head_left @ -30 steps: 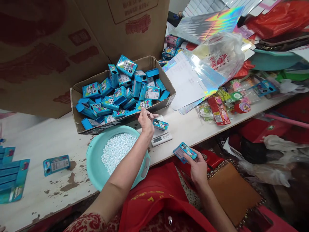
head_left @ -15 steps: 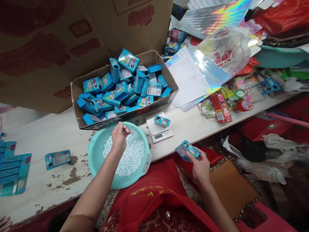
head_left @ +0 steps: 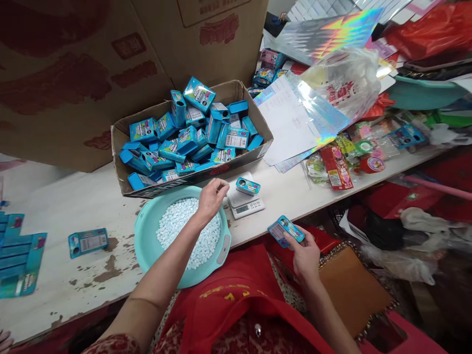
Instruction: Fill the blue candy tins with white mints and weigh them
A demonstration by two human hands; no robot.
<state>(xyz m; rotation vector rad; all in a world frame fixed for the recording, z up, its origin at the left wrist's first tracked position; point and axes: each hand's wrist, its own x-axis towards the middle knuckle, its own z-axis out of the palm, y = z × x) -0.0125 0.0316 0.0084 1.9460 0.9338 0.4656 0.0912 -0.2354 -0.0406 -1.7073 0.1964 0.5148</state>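
Observation:
My left hand (head_left: 213, 197) is over the right rim of a turquoise basin (head_left: 145, 241), just left of a small digital scale (head_left: 245, 208). Its fingers are pinched together, and whatever they hold is hidden. Small white candies (head_left: 173, 222) cover much of the basin's bottom. On the scale's plate lies a small blue candy box (head_left: 248, 186), its round opening facing up. At the table's front edge, my right hand (head_left: 307, 253) grips another blue candy box (head_left: 286, 231) between thumb and fingers.
An open carton (head_left: 193, 174) full of blue boxes stands behind the basin, against a large cardboard box (head_left: 155, 54). A blue box (head_left: 88, 242) and flat blue cartons (head_left: 22, 255) lie at left. Papers (head_left: 289, 118) and packaged sweets (head_left: 336, 167) lie at right.
My left hand has moved right and slightly up, from above the candies to beside the scale. My right hand keeps its box in nearly the same spot.

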